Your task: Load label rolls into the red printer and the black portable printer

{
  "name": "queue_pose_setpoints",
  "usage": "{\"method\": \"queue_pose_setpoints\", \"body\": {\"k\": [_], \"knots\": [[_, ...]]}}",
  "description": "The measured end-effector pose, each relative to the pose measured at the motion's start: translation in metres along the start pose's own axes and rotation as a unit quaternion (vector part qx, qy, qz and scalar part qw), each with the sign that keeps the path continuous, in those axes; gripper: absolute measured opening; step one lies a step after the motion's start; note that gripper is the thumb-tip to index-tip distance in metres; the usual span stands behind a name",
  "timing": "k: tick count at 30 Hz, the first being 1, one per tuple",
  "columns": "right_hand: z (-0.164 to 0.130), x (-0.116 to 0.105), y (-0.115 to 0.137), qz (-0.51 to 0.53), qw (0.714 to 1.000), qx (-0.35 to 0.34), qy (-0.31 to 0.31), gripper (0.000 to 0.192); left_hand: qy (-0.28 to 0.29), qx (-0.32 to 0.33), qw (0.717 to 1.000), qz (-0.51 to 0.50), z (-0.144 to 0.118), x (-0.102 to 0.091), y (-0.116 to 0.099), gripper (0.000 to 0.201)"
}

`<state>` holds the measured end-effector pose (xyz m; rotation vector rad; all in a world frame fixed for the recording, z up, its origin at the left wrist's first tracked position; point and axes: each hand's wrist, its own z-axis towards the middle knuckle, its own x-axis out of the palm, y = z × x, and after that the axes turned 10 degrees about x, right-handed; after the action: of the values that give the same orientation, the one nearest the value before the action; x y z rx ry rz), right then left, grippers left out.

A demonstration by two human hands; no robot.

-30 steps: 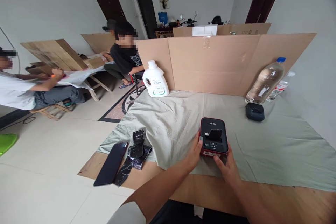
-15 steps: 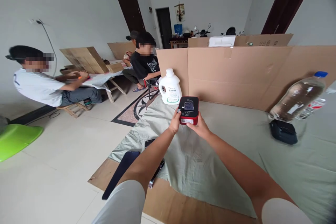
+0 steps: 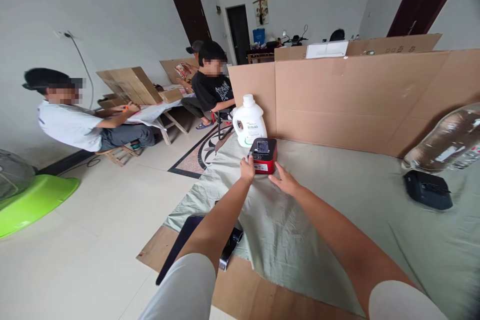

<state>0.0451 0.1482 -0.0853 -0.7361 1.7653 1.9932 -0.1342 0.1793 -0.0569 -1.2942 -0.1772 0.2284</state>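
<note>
- At the far left edge of the frame, a green plastic tub (image 3: 35,200) lies on the pale tiled floor.
- In the upper left, a person in a white shirt (image 3: 69,125) sits at a low wooden bench; further back, a person in a black shirt (image 3: 212,91) sits by leaning cardboard sheets.
- In the lower middle, a dark phone (image 3: 179,245) lies on the brown cardboard at the counter's near edge, partly hidden by the forearm.
- Left of centre, the left hand (image 3: 247,169) rests its fingers against the left side of the red-and-black label printer (image 3: 263,155), fingers loosely curled; whether it grips is hard to tell from here.
- The printer sits on the grey-green cloth (image 3: 337,210) covering the counter, just in front of a white detergent jug (image 3: 249,121).
- Just right of the printer, the right hand (image 3: 285,182) hovers with fingers spread and slack, holding nothing, near the printer's right corner.
- A cardboard wall (image 3: 356,97) stands along the back edge.
- At the right, a small black device (image 3: 427,190) lies on the cloth below a tilted clear bottle (image 3: 444,140).
</note>
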Motion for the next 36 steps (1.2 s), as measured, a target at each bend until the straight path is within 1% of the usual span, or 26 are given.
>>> {"method": "queue_pose_setpoints", "body": {"k": [1, 2, 3, 4, 5, 7, 8, 9, 10, 11, 15, 17, 19, 21, 22, 23, 24, 25, 26, 28, 30, 31, 33, 35, 36], "knots": [[-0.012, -0.006, -0.009, -0.041, 0.999, -0.005, -0.005, 0.073, -0.009, 0.007, 0.999, 0.042, -0.018, 0.004, -0.003, 0.066], [-0.027, -0.013, -0.018, -0.082, 0.996, -0.008, -0.019, 0.069, -0.004, 0.022, 0.995, 0.101, -0.039, 0.008, -0.006, 0.069], [-0.045, -0.019, -0.026, -0.119, 0.992, -0.006, -0.039, 0.067, 0.024, 0.049, 0.981, 0.189, -0.065, 0.013, -0.01, 0.07], [-0.064, -0.025, -0.034, -0.154, 0.986, 0.003, -0.056, 0.066, 0.083, 0.089, 0.952, 0.282, -0.092, 0.017, -0.013, 0.068], [-0.085, -0.03, -0.04, -0.186, 0.98, 0.016, -0.065, 0.067, 0.159, 0.128, 0.915, 0.349, -0.121, 0.02, -0.016, 0.064], [-0.131, -0.038, -0.047, -0.239, 0.968, 0.034, -0.062, 0.067, 0.29, 0.165, 0.842, 0.423, -0.173, 0.021, -0.023, 0.057], [-0.154, -0.04, -0.048, -0.26, 0.964, 0.037, -0.054, 0.066, 0.334, 0.173, 0.812, 0.447, -0.195, 0.02, -0.025, 0.057], [-0.178, -0.042, -0.047, -0.275, 0.96, 0.034, -0.045, 0.065, 0.36, 0.178, 0.789, 0.466, -0.212, 0.018, -0.028, 0.057], [-0.2, -0.044, -0.046, -0.286, 0.957, 0.029, -0.037, 0.063, 0.374, 0.179, 0.772, 0.482, -0.225, 0.015, -0.03, 0.058], [-0.222, -0.045, -0.044, -0.293, 0.955, 0.022, -0.029, 0.063, 0.377, 0.178, 0.761, 0.497, -0.233, 0.012, -0.032, 0.058], [-0.301, -0.053, -0.035, -0.298, 0.954, 0.003, -0.011, 0.064, 0.364, 0.165, 0.742, 0.538, -0.244, 0.005, -0.038, 0.057], [-0.331, -0.058, -0.031, -0.283, 0.959, -0.012, 0.003, 0.066, 0.355, 0.165, 0.734, 0.555, -0.247, 0.005, -0.037, 0.056], [-0.347, -0.067, -0.028, -0.25, 0.967, -0.032, 0.029, 0.065, 0.347, 0.17, 0.722, 0.575, -0.252, 0.005, -0.036, 0.055], [-0.344, -0.084, -0.03, -0.203, 0.978, -0.022, 0.034, 0.053, 0.344, 0.171, 0.706, 0.595, -0.256, 0.005, -0.035, 0.055], [-0.334, -0.098, -0.033, -0.189, 0.982, 0.004, 0.016, 0.045, 0.346, 0.17, 0.697, 0.604, -0.258, 0.005, -0.034, 0.055], [-0.32, -0.115, -0.038, -0.179, 0.983, 0.044, -0.017, 0.039, 0.348, 0.169, 0.69, 0.612, -0.259, 0.005, -0.034, 0.055], [-0.301, -0.135, -0.046, -0.193, 0.975, 0.094, -0.064, 0.035, 0.35, 0.168, 0.684, 0.618, -0.26, 0.005, -0.035, 0.055], [-0.281, -0.157, -0.055, -0.226, 0.954, 0.153, -0.126, 0.033, 0.351, 0.167, 0.679, 0.623, -0.261, 0.005, -0.035, 0.055], [-0.259, -0.181, -0.065, -0.24, 0.937, 0.191, -0.166, 0.037, 0.352, 0.168, 0.676, 0.626, -0.261, 0.005, -0.035, 0.055], [-0.217, -0.227, -0.088, -0.255, 0.905, 0.255, -0.227, 0.047, 0.349, 0.172, 0.673, 0.629, -0.26, 0.004, -0.034, 0.054], [-0.185, -0.264, -0.112, -0.262, 0.87, 0.316, -0.272, 0.057, 0.344, 0.18, 0.676, 0.627, -0.259, 0.002, -0.031, 0.054], [-0.173, -0.278, -0.123, -0.261, 0.856, 0.343, -0.287, 0.061, 0.342, 0.184, 0.678, 0.624, -0.259, 0.001, -0.029, 0.053], [-0.158, -0.297, -0.145, -0.258, 0.827, 0.395, -0.304, 0.071, 0.339, 0.189, 0.684, 0.618, -0.258, -0.001, -0.025, 0.053], [-0.15, -0.306, -0.165, -0.259, 0.808, 0.438, -0.298, 0.076, 0.339, 0.193, 0.688, 0.613, -0.257, -0.003, -0.022, 0.053], [-0.149, -0.308, -0.173, -0.261, 0.802, 0.452, -0.29, 0.076, 0.338, 0.194, 0.689, 0.611, -0.257, -0.004, -0.021, 0.053]]}}
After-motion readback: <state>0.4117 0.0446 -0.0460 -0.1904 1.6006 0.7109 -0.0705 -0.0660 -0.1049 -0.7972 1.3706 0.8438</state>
